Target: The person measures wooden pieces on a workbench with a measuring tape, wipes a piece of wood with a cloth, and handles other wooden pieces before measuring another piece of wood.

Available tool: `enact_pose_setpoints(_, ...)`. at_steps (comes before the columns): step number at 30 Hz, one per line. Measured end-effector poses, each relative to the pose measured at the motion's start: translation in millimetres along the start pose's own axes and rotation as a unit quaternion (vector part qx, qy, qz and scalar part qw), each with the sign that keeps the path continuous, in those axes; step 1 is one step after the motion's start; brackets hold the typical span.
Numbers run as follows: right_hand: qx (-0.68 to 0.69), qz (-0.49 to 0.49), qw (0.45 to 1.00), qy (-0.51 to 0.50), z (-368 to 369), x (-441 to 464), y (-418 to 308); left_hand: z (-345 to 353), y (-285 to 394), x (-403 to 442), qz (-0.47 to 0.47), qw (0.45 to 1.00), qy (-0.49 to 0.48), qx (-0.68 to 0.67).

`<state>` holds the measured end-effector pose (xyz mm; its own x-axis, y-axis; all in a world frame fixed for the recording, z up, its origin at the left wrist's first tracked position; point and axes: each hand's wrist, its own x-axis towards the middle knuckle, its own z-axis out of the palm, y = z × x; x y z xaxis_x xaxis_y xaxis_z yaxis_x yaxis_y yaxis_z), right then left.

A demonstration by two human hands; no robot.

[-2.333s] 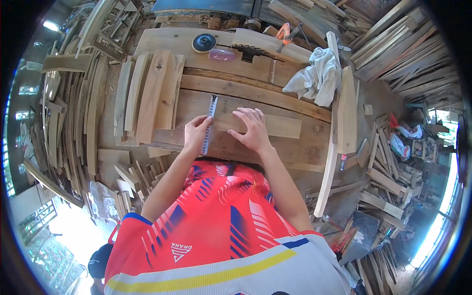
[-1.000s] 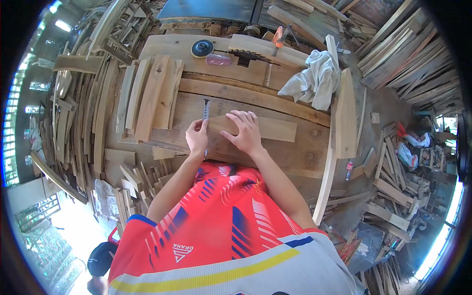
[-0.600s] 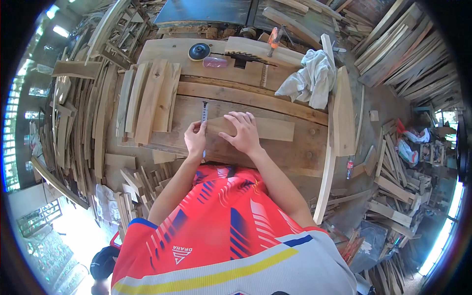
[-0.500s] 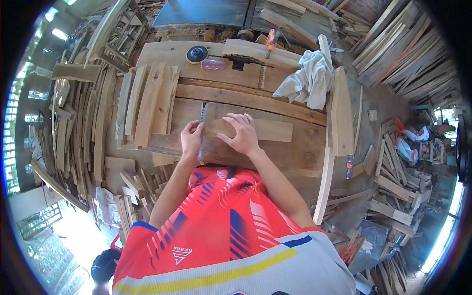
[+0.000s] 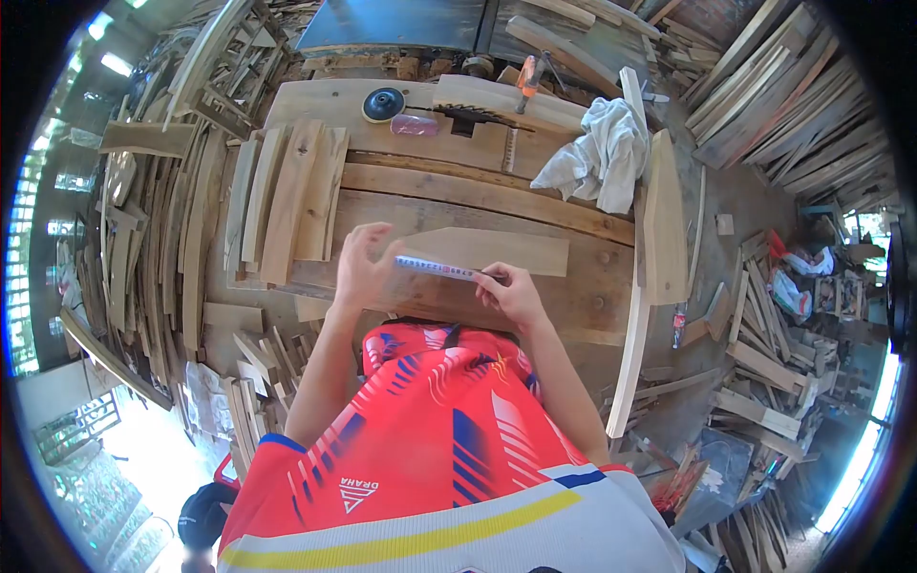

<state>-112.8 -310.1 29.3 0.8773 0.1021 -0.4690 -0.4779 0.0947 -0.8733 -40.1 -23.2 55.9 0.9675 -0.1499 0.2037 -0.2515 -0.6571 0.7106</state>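
A white measuring tape strip [image 5: 435,266] with printed numbers stretches almost sideways over a pale wooden board [image 5: 525,250]. Its right end is pinched between the thumb and fingers of my right hand [image 5: 516,294]. At the strip's left end is my left hand [image 5: 361,267], slightly blurred, with fingers raised and thumb apart from them. I cannot tell whether that hand touches the strip. The pale board lies flat on the brown wooden bench [image 5: 573,304], its left part covered by my left hand.
Several planks [image 5: 296,201] lie on the bench's left. Behind are a black round pad [image 5: 383,105], a pink block [image 5: 415,125] and an orange-handled tool [image 5: 528,81]. A white cloth [image 5: 602,153] sits at the right, beside a long upright-looking strip of wood [image 5: 630,353].
The measuring tape strip has turned from lengthwise to nearly sideways. My right hand has moved down and right and now grips its end. My left hand's fingers have spread apart.
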Motion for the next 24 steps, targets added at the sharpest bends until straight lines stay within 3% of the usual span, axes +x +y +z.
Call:
enact_pose_setpoints(2, 0.016, 0.047, 0.998, 0.026, -8, 0, 9, 16, -55, -21, -0.197, 0.964, -0.050, -0.169)
enact_pose_setpoints(5, 0.037, 0.119, 0.992, 0.018, -11, -1, 3, 16, -64, -33, -0.372, 0.880, -0.114, -0.273)
enact_pose_setpoints(11, -0.009, 0.113, 0.993, 0.017, -7, 9, 4, 27, -56, -44, -0.406, 0.864, -0.074, -0.290)
enact_pose_setpoints(20, -0.059, 0.127, 0.990, 0.027, -7, 13, -2, 32, -51, -41, -0.378, 0.895, -0.088, -0.222)
enact_pose_setpoints(24, -0.023, 0.138, 0.990, 0.024, -7, 15, 4, 36, -57, -45, -0.314, 0.930, -0.084, -0.170)
